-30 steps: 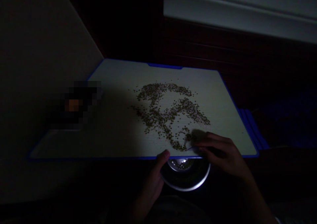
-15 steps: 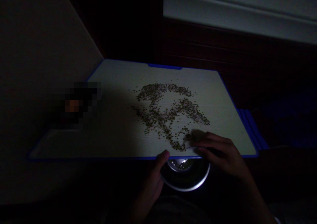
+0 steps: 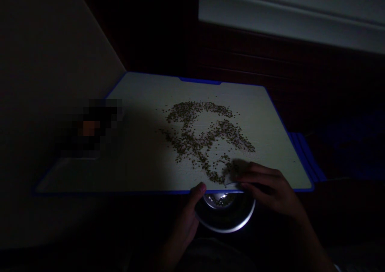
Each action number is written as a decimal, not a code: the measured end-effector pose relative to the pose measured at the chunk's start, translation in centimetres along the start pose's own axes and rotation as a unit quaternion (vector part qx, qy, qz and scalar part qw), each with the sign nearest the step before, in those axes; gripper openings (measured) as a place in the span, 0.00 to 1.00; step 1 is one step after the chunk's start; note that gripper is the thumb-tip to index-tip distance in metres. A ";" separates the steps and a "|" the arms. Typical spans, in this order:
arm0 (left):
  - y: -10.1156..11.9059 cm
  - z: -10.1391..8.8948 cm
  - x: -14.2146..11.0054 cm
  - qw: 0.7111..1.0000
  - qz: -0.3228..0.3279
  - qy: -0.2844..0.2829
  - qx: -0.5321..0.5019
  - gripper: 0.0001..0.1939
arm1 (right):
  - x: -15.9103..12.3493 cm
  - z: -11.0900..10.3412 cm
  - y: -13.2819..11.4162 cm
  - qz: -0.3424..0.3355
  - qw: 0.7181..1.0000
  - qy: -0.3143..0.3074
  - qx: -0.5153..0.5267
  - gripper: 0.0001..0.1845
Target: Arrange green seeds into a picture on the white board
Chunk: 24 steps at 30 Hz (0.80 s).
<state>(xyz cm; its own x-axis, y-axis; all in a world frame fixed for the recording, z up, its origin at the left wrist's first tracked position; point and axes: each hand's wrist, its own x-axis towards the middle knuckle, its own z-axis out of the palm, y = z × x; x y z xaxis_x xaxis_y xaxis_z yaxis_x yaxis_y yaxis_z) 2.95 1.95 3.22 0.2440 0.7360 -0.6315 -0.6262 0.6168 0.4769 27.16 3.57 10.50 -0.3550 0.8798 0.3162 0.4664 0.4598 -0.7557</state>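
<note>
Small brownish-green seeds or grains [image 3: 195,141] lie spread in curved bands over a pale board-like tabletop [image 3: 267,123] with a blue rim. Just under its front edge is a round metal bowl [image 3: 231,228], with some grains visible inside. My left hand [image 3: 188,214] is at the bowl's left side, its thumb up against the blue rim; its other fingers are mostly hidden, and it appears to hold the bowl. Over the front edge, my right hand [image 3: 267,185] is closed in a pinch beside the nearest grains. A thin pale edge shows at its fingertips, too dark to name.
A blurred-out dark object with an orange patch [image 3: 89,128] lies on the tabletop's left side. A wall [image 3: 54,55] rises at left, and a pale ledge [image 3: 270,15] runs across the top right. Blue material [image 3: 306,155] shows beyond the right edge. The room is very dim.
My right hand has shifted very slightly, its fingertips lower and closer to the front rim. A few grains have moved toward that edge. My left hand and the bowl stay put.
</note>
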 end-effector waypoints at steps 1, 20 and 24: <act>0.0 0.0 0.0 1.000 -0.001 0.004 0.001 0.17 | 0.0 0.0 0.0 -0.003 1.000 0.000 -0.003 0.12; 0.2 0.3 -0.2 1.000 -0.009 0.024 -0.010 0.15 | -0.1 -0.2 0.0 -0.031 0.999 -0.034 0.017 0.13; 0.2 0.3 -0.1 1.000 -0.004 0.029 -0.004 0.15 | 0.0 -0.1 -0.1 -0.030 0.999 -0.033 0.015 0.14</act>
<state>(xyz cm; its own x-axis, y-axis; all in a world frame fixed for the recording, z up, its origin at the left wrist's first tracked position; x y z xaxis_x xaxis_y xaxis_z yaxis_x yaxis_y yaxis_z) 3.04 2.05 3.58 0.2060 0.7127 -0.6705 -0.6300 0.6209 0.4664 27.23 3.49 10.65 -0.4342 0.8408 0.3234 0.4189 0.5062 -0.7538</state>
